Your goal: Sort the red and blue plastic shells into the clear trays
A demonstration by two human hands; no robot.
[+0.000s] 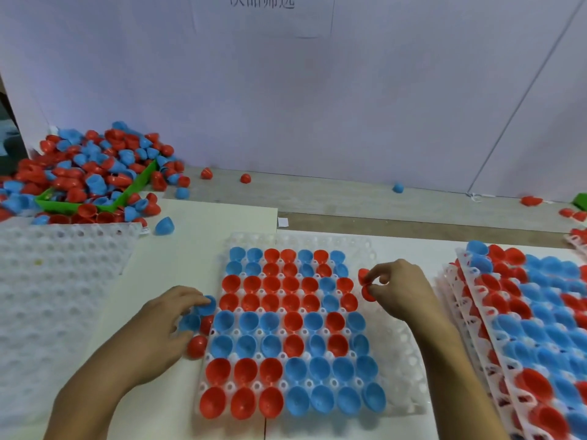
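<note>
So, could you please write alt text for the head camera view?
A person fills a clear tray with red and blue shells: the right hand pinches red shells at its right edge, the left hand holds blue shells at its left. Loose shells overflow a green bin; filled trays are stacked right.

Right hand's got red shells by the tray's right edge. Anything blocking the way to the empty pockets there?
Nothing visible. The right hand pinches red shells just above the clear tray, beside its right column of pockets, which looks empty. No other thing lies between the shells and those pockets.
</note>
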